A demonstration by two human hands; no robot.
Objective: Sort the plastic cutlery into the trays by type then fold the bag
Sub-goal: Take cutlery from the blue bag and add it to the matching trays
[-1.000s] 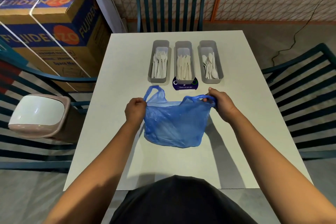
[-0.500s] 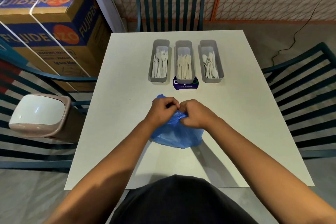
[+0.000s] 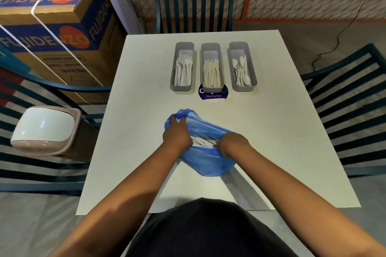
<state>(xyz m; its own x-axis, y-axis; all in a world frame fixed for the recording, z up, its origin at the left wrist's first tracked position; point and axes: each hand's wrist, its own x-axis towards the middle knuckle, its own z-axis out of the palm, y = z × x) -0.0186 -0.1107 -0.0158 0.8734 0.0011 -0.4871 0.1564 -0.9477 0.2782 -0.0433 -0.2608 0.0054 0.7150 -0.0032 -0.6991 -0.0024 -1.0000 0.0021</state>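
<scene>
A blue plastic bag (image 3: 206, 162) lies on the white table (image 3: 271, 142) in front of me. My left hand (image 3: 176, 135) grips its far left edge and my right hand (image 3: 234, 145) grips its right edge, holding the mouth apart. White cutlery (image 3: 203, 141) shows inside the opening between my hands. Three grey trays stand side by side at the back: the left tray (image 3: 182, 87) holds forks, the middle tray (image 3: 212, 47) holds knives, the right tray (image 3: 251, 64) holds spoons.
A round dark blue sticker (image 3: 213, 96) lies under the middle tray's near end. Dark green slatted chairs (image 3: 194, 6) surround the table. A bin with a white lid (image 3: 45, 129) stands at the left, cardboard boxes (image 3: 54, 33) behind it.
My hands came together over the bunched bag, then moved apart again. The bag's mouth now gapes between them and white cutlery shows inside.
</scene>
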